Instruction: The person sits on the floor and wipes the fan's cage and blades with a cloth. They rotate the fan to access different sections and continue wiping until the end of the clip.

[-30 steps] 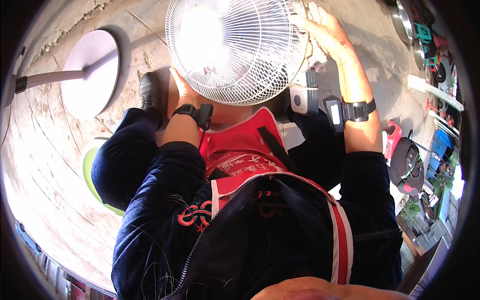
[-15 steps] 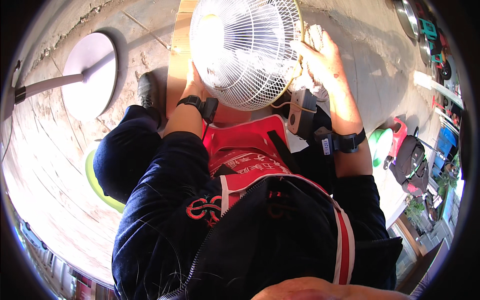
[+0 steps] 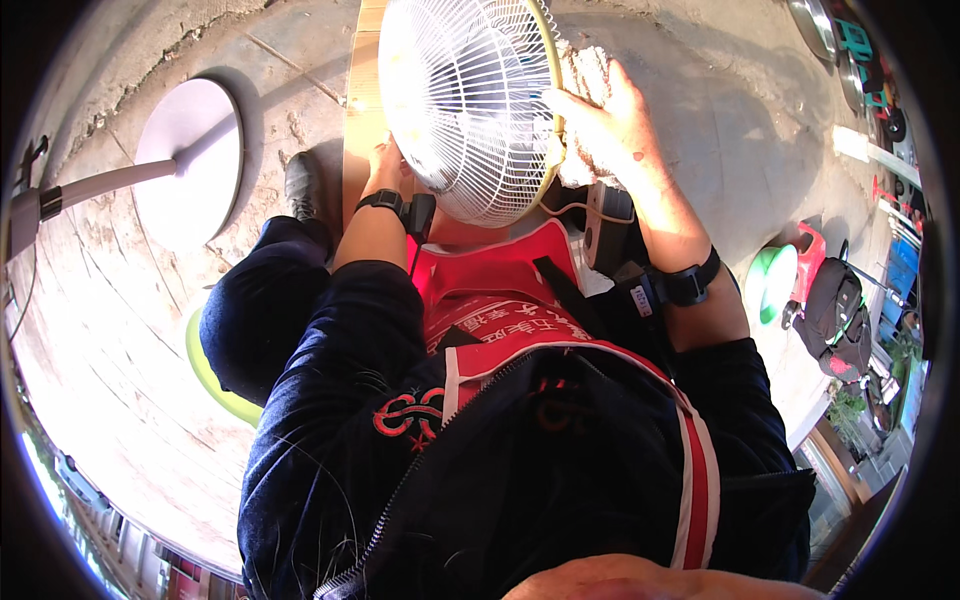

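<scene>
In front of me is an electric fan's round wire guard [image 3: 470,110], white with a yellowish rim, tilted and glaring in the sun. At its left lower edge, my left hand [image 3: 387,160] holds the guard; most of its fingers are hidden behind the wires. My right hand [image 3: 622,125] is closed on a crumpled, pale rag [image 3: 585,75] and presses it against the rim on the right, thumb toward the wires. Below the rag sits a grey box-shaped part [image 3: 607,228], partly hidden, with a thin cord [image 3: 575,208] beside it.
A round white base [image 3: 190,160] with a pole lies to the left. Cardboard [image 3: 365,90] lies under the guard. A light green rounded thing [image 3: 215,370] shows beside my left knee. On the right are a green basin [image 3: 772,283], a red stool [image 3: 808,255] and a black backpack [image 3: 838,320].
The fan guard's rim has turned and shifted left. My right hand has moved left with it, still holding the rag. My left hand stays at the guard's lower left edge.
</scene>
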Demonstrator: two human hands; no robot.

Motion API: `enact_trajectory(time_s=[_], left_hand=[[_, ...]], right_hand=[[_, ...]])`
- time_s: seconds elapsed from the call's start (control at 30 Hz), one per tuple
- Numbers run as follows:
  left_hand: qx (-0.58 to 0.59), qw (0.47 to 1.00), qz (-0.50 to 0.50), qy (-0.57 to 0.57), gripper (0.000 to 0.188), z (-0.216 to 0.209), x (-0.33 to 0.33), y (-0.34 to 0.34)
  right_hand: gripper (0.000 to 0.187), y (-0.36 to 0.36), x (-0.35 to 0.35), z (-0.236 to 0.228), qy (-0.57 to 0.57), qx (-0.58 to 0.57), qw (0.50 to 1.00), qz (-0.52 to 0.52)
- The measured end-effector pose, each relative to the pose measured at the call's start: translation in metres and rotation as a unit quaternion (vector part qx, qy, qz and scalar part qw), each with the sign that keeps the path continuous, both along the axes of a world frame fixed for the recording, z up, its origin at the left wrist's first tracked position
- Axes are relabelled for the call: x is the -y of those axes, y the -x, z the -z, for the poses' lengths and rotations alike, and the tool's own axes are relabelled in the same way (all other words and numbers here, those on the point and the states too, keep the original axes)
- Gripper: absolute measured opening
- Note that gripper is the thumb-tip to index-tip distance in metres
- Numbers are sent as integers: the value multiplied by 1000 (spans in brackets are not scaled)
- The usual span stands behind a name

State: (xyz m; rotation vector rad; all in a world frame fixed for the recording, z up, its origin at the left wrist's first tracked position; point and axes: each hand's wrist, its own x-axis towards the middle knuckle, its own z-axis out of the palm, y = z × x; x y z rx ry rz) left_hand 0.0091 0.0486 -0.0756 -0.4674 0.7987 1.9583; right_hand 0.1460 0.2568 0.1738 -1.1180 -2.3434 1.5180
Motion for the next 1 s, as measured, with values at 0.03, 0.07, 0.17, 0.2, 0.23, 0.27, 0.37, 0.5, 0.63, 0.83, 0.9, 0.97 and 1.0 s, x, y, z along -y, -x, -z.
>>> enact_trajectory(time_s=[0.03,0.07,0.17,0.2,0.23,0.27,0.37,0.5,0.63,0.83,0.9,0.97,1.0], left_hand=[[-8,1000,-2,-4,69,-4,-2,2],[-18,1000,0,-3,68,-9,-3,4],[-43,999,-1,-6,65,-23,-10,12],[-54,999,2,-6,64,-28,-14,17],[-61,998,2,-6,63,-31,-15,20],[-68,998,4,-4,62,-33,-16,24],[-80,997,3,3,59,-30,-18,38],[-58,998,27,9,55,3,-14,61],[-83,990,110,17,67,42,-10,85],[-188,905,269,270,78,40,8,102],[-221,827,319,406,77,28,24,104],[-221,807,379,395,86,16,36,107],[-211,816,375,387,86,10,40,104]], right_hand=[[42,0,7,-1,10,-23,1000,0],[42,0,15,-1,32,-22,999,23],[51,-5,33,-4,-35,-40,999,-11],[55,-3,37,-3,-53,-58,997,-9],[48,-8,40,-5,-63,-80,995,-22],[48,-6,44,-2,-28,-44,999,9],[53,-6,41,1,-40,-57,998,1],[63,0,36,12,-40,-60,997,17],[64,2,36,22,-14,-41,999,24],[43,3,35,29,-42,-50,997,29],[56,3,36,30,-12,-57,998,21],[70,2,37,32,-3,-45,999,19],[70,2,37,32,-19,-43,999,12]])
